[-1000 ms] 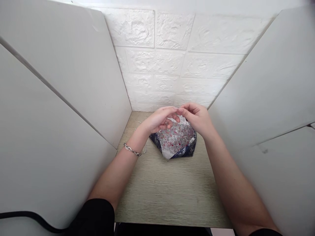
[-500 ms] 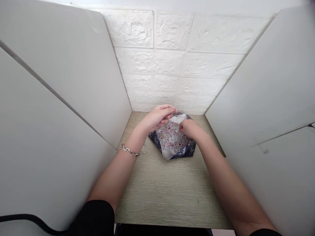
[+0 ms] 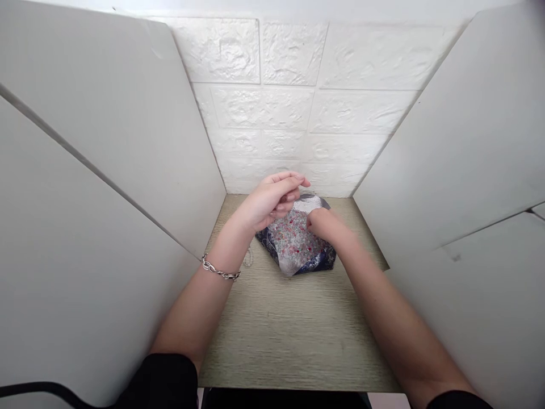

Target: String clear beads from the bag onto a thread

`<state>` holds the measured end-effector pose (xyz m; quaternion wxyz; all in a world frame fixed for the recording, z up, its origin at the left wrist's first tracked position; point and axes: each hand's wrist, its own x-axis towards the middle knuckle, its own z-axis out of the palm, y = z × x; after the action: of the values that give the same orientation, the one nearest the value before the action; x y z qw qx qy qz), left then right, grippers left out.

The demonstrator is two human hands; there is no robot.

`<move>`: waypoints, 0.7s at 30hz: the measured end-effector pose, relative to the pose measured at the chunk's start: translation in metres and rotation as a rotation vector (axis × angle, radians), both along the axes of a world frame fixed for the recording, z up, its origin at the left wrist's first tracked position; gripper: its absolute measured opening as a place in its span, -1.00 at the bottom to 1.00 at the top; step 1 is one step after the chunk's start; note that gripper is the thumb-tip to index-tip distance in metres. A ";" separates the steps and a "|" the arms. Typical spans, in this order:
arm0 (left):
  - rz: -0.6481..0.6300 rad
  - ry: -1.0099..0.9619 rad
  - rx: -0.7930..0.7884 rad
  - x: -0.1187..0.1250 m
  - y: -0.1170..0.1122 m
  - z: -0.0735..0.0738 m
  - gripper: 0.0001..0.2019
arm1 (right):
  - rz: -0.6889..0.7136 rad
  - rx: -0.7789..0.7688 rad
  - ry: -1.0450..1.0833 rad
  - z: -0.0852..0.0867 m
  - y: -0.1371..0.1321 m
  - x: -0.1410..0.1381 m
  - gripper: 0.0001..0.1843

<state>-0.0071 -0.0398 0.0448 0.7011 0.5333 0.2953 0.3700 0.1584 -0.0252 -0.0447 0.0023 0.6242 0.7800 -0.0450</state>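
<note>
Small clear, pink and red beads (image 3: 293,236) lie heaped on a dark blue and silver patterned cloth or pouch (image 3: 326,262) near the wall. Above its far left edge is my left hand (image 3: 275,201), thumb and forefinger pressed together and the other fingers curled. Anything in that pinch is too small to make out. My right hand (image 3: 322,223) hovers over or touches the right side of the beads with fingers curled closed. Its fingertips are partly hidden, and I cannot see what they hold. A silver chain bracelet (image 3: 220,274) circles my left wrist.
A loop of small pale beads (image 3: 248,257) lies on the wooden tabletop (image 3: 293,329), left of the cloth. Tall white panels (image 3: 128,113) (image 3: 460,159) rise on both sides. A white brick-pattern wall (image 3: 289,108) stands behind.
My left hand has risen slightly, away from the beads, with its pinch kept. My right hand stays closed over the beads, barely shifted. The view has shifted a little.
</note>
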 end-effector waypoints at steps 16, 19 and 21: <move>0.023 0.069 -0.154 0.002 0.013 -0.014 -0.89 | -0.099 0.072 0.073 -0.010 -0.010 -0.016 -0.79; 0.012 0.088 -0.129 0.002 0.014 -0.016 -0.88 | -0.084 0.026 0.036 -0.006 -0.010 -0.015 -0.74; 0.027 0.131 -0.099 0.002 0.015 -0.018 -0.88 | -0.064 0.011 0.047 -0.001 -0.008 -0.012 -0.73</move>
<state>-0.0055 -0.0250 0.0272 0.7009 0.5168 0.3656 0.3287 0.1459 -0.0333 -0.0455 -0.0211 0.6476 0.7597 -0.0554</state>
